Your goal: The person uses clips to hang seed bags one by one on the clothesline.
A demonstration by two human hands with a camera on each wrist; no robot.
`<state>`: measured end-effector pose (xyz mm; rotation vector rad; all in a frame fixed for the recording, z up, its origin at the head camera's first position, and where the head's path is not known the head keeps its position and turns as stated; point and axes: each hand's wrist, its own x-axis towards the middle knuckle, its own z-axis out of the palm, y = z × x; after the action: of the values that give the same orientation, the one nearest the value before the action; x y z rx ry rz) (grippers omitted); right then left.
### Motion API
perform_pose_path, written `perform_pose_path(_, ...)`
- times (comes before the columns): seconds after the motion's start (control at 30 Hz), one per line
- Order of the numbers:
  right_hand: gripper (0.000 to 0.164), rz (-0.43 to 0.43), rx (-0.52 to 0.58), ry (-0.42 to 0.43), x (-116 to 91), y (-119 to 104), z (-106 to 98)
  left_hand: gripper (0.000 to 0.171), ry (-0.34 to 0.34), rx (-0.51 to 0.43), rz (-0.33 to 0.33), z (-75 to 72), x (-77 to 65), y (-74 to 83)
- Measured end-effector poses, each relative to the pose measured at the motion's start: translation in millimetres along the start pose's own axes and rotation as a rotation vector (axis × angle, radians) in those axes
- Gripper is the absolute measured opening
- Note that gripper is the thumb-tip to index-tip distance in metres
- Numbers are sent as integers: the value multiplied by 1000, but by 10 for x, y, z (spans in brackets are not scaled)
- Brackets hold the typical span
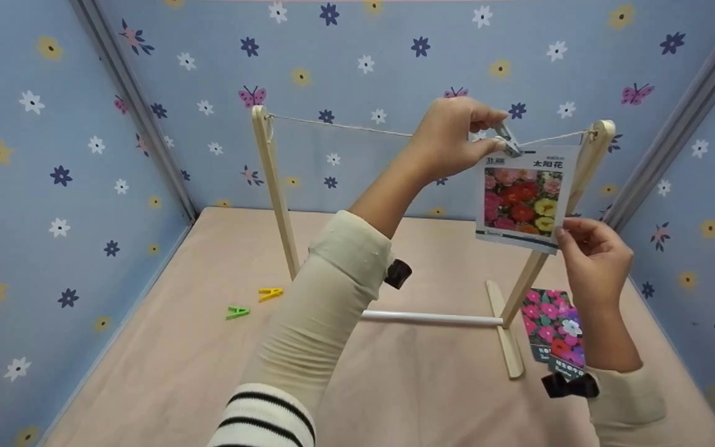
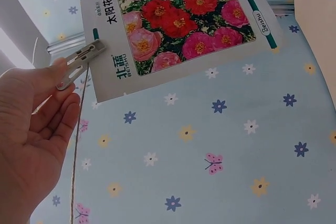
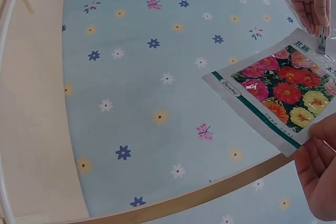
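Observation:
A white seed packet [image 1: 522, 202] with a photo of red, pink and yellow flowers hangs at the string [image 1: 345, 126] near the right post. My left hand [image 1: 454, 136] pinches a grey clothespin [image 1: 508, 139] at the packet's top edge. In the left wrist view the clothespin [image 2: 81, 62] has its tip over the packet's edge, with the string running beside it. Lower down, my right hand [image 1: 599, 261] pinches the packet's bottom right corner between thumb and fingers; the right wrist view shows this grip on the packet [image 3: 283, 93] too.
The string spans two wooden posts [image 1: 277, 192], joined low down by a white rod [image 1: 432, 318]. A yellow clothespin [image 1: 270, 294] and a green clothespin [image 1: 238, 311] lie left on the pink cloth. Two more flower packets [image 1: 547, 316] overlap beside the right foot. Flowered walls enclose the table.

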<state>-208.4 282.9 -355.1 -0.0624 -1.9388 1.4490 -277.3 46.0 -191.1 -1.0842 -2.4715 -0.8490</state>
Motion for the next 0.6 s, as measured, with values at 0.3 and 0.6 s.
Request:
perform_pose_path(0.3, 22, -49, -5, 0, -13, 38, -13, 36, 39, 35, 14, 41, -8, 8)
perform_pose_path(0.6, 23, -68, 11, 2, -24, 59, -46, 37, 13, 88, -14, 29, 9, 8)
